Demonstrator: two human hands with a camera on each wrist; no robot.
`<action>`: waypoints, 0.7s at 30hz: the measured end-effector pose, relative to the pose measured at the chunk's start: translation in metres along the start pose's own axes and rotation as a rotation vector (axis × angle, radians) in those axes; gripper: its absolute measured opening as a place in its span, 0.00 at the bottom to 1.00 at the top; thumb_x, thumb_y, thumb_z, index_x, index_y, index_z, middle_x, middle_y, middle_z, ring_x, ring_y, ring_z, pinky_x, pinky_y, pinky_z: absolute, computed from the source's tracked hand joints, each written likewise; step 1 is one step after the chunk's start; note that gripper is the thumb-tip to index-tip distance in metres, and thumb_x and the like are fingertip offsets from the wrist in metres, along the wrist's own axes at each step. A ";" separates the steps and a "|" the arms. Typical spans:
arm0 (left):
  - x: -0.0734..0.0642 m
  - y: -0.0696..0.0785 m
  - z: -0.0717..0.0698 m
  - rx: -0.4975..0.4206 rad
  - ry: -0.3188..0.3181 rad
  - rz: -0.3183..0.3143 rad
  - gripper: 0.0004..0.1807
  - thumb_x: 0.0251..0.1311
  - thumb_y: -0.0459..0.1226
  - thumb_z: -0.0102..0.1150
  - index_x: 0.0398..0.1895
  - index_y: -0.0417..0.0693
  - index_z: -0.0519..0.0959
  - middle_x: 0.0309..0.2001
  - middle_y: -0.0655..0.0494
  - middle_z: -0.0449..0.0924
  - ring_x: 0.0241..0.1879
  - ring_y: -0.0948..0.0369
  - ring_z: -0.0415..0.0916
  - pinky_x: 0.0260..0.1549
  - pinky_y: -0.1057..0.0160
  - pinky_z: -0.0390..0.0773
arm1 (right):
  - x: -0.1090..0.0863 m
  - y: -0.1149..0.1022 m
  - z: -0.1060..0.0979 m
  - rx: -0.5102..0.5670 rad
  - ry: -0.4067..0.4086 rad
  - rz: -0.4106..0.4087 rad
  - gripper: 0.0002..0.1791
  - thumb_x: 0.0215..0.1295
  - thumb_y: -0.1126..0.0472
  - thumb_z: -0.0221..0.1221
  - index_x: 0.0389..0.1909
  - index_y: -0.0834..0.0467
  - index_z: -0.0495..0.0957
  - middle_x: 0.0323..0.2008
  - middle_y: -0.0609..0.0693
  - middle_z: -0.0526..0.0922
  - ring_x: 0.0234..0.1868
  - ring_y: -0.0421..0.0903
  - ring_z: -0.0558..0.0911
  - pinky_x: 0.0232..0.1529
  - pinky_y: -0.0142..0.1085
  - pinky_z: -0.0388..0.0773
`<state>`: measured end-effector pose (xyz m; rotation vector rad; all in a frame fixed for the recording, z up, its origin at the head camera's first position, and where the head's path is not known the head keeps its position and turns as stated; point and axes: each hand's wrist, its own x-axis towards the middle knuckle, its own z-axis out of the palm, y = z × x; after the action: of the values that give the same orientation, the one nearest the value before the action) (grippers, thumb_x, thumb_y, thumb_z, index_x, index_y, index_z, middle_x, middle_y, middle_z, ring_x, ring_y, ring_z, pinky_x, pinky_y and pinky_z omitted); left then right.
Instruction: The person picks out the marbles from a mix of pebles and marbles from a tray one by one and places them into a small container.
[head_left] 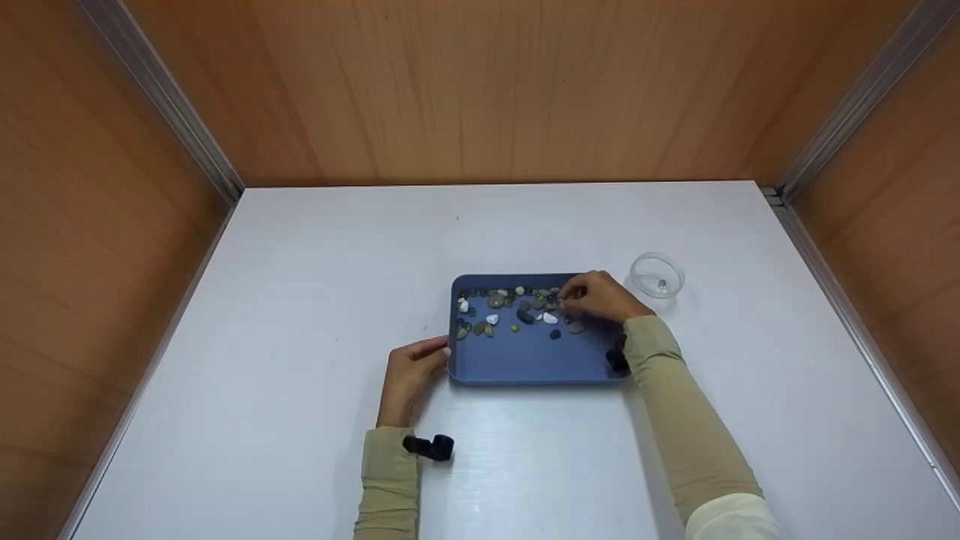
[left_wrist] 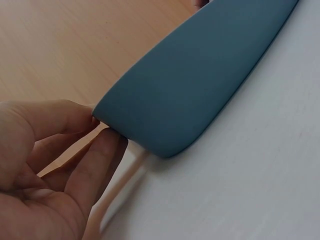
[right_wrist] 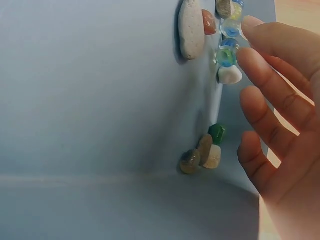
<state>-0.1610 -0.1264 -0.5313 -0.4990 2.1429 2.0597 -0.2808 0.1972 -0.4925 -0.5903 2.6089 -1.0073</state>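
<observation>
A blue rectangular tray [head_left: 525, 363] holds pebbles, white stones and glass marbles, mostly along its far side. At its left edge my left hand [head_left: 409, 375] pinches the rim between thumb and fingers, as the left wrist view [left_wrist: 75, 150] shows close up. Over the far right part of the tray is my right hand [head_left: 602, 296]. In the right wrist view its fingers [right_wrist: 265, 75] are loosely bent beside clear glass marbles [right_wrist: 227, 54] and a white stone [right_wrist: 230, 75]. No thing is plainly seen held in that hand.
Right of the tray, beyond the right hand, stands a round clear dish [head_left: 657, 276] with a small marble-like piece in it. The white table [head_left: 300, 300] is bounded by wood-panel walls [head_left: 480, 90] at the back and both sides.
</observation>
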 end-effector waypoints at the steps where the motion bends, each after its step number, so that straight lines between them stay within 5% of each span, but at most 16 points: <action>1: 0.000 0.000 0.000 0.005 0.002 0.001 0.15 0.56 0.32 0.64 0.48 0.40 0.84 0.51 0.44 0.82 0.48 0.60 0.80 0.46 0.65 0.81 | 0.000 -0.001 -0.001 -0.006 0.002 -0.005 0.10 0.61 0.63 0.63 0.42 0.61 0.84 0.37 0.55 0.85 0.35 0.46 0.79 0.38 0.39 0.77; 21: 0.002 0.002 -0.002 -0.005 0.004 -0.011 0.14 0.55 0.31 0.64 0.46 0.42 0.85 0.50 0.45 0.83 0.51 0.57 0.79 0.48 0.63 0.81 | -0.003 -0.005 -0.016 0.029 0.038 0.016 0.11 0.63 0.61 0.62 0.45 0.60 0.84 0.41 0.55 0.85 0.38 0.47 0.80 0.37 0.39 0.77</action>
<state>-0.1632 -0.1288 -0.5303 -0.5155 2.1330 2.0606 -0.2827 0.2041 -0.4772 -0.5485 2.6229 -1.0589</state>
